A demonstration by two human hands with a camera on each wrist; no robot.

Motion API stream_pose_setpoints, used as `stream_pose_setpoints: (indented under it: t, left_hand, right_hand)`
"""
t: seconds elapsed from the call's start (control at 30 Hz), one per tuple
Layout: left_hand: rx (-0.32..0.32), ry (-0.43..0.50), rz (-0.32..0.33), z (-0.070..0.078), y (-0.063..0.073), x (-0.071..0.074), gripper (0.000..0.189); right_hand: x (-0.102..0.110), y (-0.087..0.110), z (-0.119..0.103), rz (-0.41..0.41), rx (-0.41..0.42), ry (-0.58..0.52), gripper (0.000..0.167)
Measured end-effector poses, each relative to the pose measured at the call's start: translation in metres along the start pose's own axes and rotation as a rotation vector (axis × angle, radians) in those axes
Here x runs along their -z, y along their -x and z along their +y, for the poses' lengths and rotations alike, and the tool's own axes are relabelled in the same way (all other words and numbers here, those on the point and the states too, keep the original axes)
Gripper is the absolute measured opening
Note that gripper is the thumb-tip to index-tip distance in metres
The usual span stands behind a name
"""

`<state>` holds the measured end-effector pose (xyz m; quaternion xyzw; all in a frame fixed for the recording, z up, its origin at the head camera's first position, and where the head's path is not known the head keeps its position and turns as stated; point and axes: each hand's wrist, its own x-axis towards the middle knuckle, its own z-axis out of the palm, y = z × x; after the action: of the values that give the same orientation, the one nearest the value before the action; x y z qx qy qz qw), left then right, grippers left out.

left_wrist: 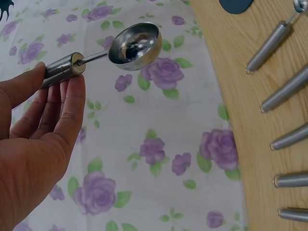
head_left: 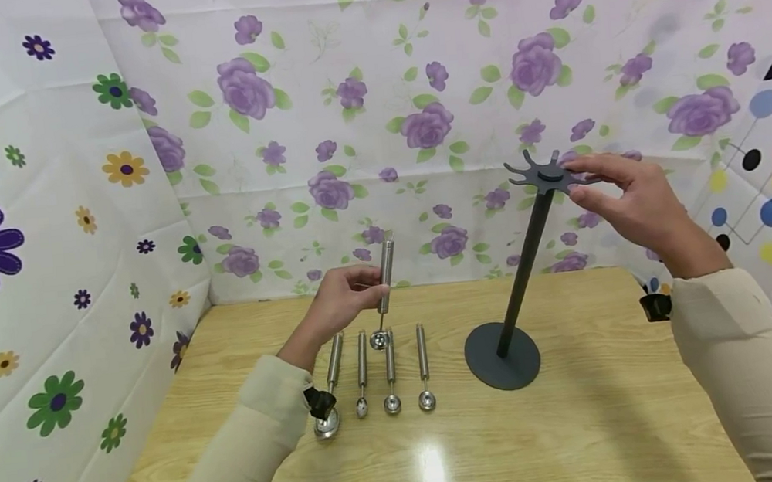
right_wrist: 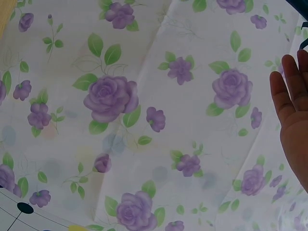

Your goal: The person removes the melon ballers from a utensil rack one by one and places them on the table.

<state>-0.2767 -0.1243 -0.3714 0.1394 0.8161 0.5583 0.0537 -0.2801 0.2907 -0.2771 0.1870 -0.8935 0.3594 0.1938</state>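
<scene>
My left hand (head_left: 346, 299) pinches the steel handle of a melon baller (head_left: 387, 276) between thumb and fingers, its bowl hanging downward above the table. In the left wrist view, the melon baller's round, shiny bowl (left_wrist: 135, 47) points away from the fingers. At the right, my right hand (head_left: 633, 198) pinches the hooked top of a dark utensil stand (head_left: 527, 258), thumb below and fingers above one side of the hooks. The right wrist view shows just part of the right hand (right_wrist: 296, 110) at its edge.
Several steel scoops lie side by side on the wooden table (head_left: 380, 474), including a melon baller (head_left: 423, 365) and a larger scoop (head_left: 327, 425) partly behind the left wrist. The stand's round base (head_left: 489, 367) rests right of them. Flowered cloth (head_left: 350, 159) hangs behind.
</scene>
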Motion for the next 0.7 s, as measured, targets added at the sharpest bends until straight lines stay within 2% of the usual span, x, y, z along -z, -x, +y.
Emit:
stream_pose_setpoints:
  t: [0.4, 0.53, 0.7]
  left_hand:
    - [0.025, -0.028, 0.057, -0.024, 0.014, 0.025, 0.039]
    - [0.058, -0.024, 0.081, -0.036, 0.021, 0.032, 0.038]
    - [0.104, -0.018, 0.121, -0.049, 0.028, 0.039, 0.039]
  right_hand:
    - [-0.001, 0.000, -0.002, 0.006, 0.024, -0.004, 0.042]
    - [-0.001, 0.000, -0.001, -0.005, 0.004, -0.009, 0.043]
    - [0.000, 0.000, 0.000, -0.001, 0.017, -0.001, 0.043]
